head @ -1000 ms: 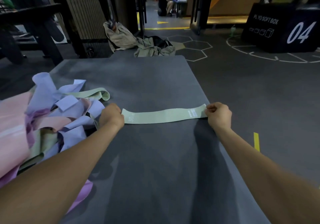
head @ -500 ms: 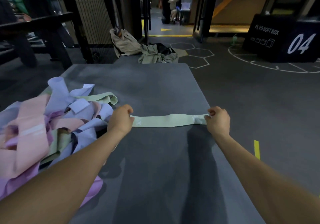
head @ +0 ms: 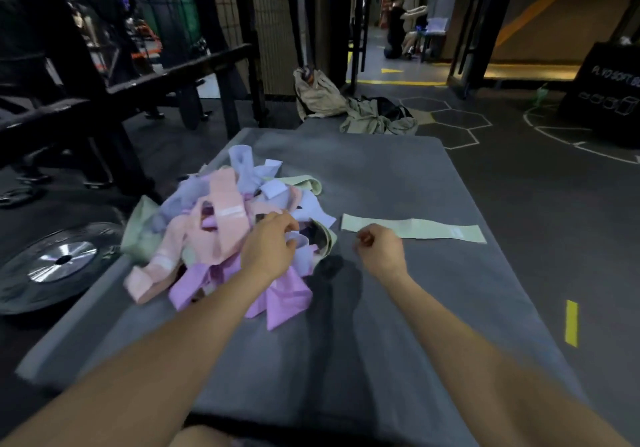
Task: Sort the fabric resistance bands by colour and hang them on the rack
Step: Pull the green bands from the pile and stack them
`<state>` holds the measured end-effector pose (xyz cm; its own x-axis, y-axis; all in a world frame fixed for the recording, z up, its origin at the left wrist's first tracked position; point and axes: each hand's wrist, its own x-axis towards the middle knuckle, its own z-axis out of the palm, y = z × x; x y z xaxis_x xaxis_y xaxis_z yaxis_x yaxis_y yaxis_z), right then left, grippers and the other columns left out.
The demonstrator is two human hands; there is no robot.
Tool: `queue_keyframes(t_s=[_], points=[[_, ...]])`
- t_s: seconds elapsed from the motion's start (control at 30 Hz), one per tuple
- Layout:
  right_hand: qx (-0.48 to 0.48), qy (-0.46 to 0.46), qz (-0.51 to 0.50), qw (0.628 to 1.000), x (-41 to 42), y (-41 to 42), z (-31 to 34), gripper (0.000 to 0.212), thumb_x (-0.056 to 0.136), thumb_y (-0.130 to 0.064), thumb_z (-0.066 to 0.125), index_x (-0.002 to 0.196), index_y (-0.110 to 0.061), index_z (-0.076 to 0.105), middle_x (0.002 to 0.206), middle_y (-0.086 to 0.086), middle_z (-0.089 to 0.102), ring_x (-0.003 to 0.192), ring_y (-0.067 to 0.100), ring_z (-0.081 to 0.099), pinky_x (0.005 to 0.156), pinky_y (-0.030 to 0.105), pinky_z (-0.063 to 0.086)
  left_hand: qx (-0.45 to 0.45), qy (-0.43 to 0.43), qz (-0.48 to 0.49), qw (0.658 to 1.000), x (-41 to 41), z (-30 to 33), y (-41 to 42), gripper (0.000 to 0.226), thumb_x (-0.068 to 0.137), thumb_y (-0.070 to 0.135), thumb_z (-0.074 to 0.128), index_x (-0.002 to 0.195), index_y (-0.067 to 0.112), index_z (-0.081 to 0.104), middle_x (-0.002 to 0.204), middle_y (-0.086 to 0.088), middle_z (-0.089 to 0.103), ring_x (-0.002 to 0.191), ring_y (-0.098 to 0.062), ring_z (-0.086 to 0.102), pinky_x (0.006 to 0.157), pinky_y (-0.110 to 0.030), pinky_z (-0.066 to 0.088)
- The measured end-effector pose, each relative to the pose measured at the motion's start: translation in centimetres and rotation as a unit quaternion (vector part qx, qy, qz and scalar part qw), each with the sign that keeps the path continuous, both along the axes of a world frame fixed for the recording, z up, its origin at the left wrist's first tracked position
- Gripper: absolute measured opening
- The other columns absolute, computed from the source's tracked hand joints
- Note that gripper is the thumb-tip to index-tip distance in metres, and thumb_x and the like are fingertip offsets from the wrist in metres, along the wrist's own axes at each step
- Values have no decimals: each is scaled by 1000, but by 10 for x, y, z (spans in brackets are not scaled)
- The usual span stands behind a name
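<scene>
A heap of fabric bands (head: 221,235) in pink, lilac, purple and pale green lies on the left of the grey mat (head: 398,183). One pale green band (head: 415,231) lies flat and stretched out on the mat's right side, with no hand on it. My left hand (head: 268,249) reaches over the heap's right edge, its fingers loosely bent among the bands; whether it grips one is unclear. Just left of the flat band's near end, my right hand (head: 381,251) hovers with fingers curled and nothing in them.
A black metal rack frame (head: 138,83) stands at the back left. A weight plate (head: 59,259) lies on the floor left of the mat. Crumpled beige clothing (head: 353,110) sits beyond the mat's far edge. A black plyo box (head: 606,100) is at the far right.
Both hands have let go of the pale green band, which now lies flat on the mat. My left hand moved to the heap; my right hand drew back left. The view turned left.
</scene>
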<state>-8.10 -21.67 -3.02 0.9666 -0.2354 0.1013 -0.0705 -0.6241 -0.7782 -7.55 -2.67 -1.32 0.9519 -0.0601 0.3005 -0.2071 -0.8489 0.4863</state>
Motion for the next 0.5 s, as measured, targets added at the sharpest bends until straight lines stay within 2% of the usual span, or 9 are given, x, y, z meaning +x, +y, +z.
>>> queue_keyframes(t_s=[0.13,0.2,0.33,0.43,0.5], points=[[18,33,5,999,0,36,-4,10,85,-12,59,92,-4,58,98,15,64,90,30,56,71,28,40,12,-16,-1,1000,-9,0,21,13,83,15,60,95,19,65,104,-1,61,91,-25,60,78,-37,49],[28,45,-11,999,4,46,-4,15,85,-17,63,89,-8,51,96,12,60,84,26,52,69,26,36,10,-27,-13,1000,-8,0,27,9,83,14,62,91,16,64,99,-2,61,89,-25,59,77,-36,48],[28,82,-29,996,18,55,-9,33,84,-22,65,107,-2,51,111,15,57,100,32,56,76,31,42,6,-29,-16,999,1,-4,31,12,82,13,63,95,13,65,99,-3,61,88,-24,57,78,-32,46],[17,97,-35,995,26,60,-16,31,82,-15,62,108,-1,52,113,17,58,101,34,57,79,34,46,3,-20,-18,1000,7,-7,33,12,81,15,64,93,15,63,97,0,60,88,-22,57,79,-31,47],[11,90,-33,995,28,61,-16,22,85,-9,57,106,-3,57,108,16,62,97,33,59,76,29,44,2,-5,-21,1000,9,-9,35,11,81,17,66,92,16,63,97,1,60,87,-21,57,78,-30,47]])
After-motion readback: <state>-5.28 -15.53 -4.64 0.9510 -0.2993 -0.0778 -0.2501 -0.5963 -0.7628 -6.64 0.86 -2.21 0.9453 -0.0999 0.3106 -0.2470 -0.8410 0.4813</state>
